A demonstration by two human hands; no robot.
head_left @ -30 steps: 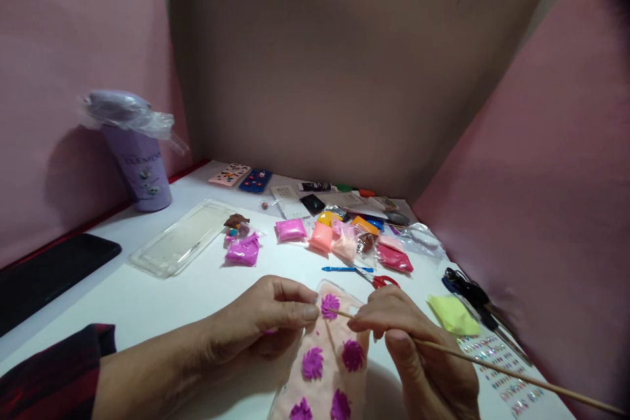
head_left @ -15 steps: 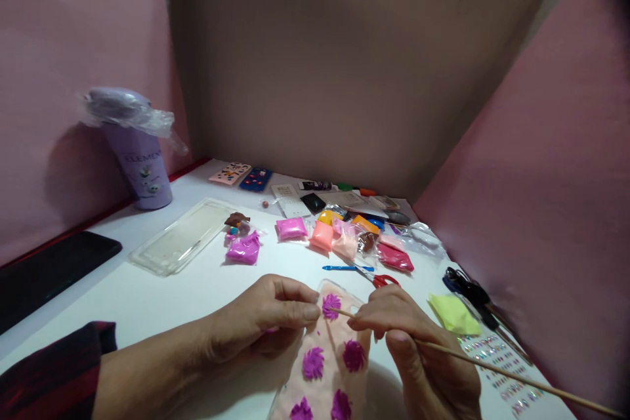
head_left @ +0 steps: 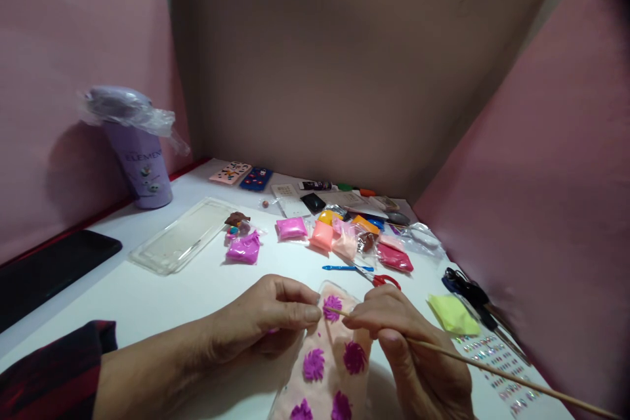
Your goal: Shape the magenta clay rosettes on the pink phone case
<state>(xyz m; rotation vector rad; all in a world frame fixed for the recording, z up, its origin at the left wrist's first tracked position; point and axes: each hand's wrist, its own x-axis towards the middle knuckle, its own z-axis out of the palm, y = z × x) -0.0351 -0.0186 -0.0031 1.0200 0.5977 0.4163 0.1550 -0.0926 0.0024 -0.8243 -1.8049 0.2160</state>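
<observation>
A clear phone case (head_left: 331,341) covered in pale peach clay is tilted up in front of me, bearing several purple clay flowers. My left hand (head_left: 275,315) pinches its upper left edge between thumb and fingers. In my right hand (head_left: 413,348) is a long thin wooden stick (head_left: 492,367), gripped near its tip. That tip touches the topmost purple clay flower (head_left: 333,308). The lower end of the case runs out of view. Just beyond my right hand lie red-handled scissors (head_left: 386,281) and a blue modelling tool (head_left: 347,268).
Several clay packets (head_left: 292,228) lie mid-table. On the left are an empty clear case package (head_left: 184,236), a black phone (head_left: 59,269) and a purple tumbler (head_left: 140,157). A yellow paper pad (head_left: 453,315) and a gem sticker sheet (head_left: 502,367) lie to the right.
My right hand has shifted slightly left, and the stick's tip has moved a little across the top flower. My left hand keeps its hold on the case.
</observation>
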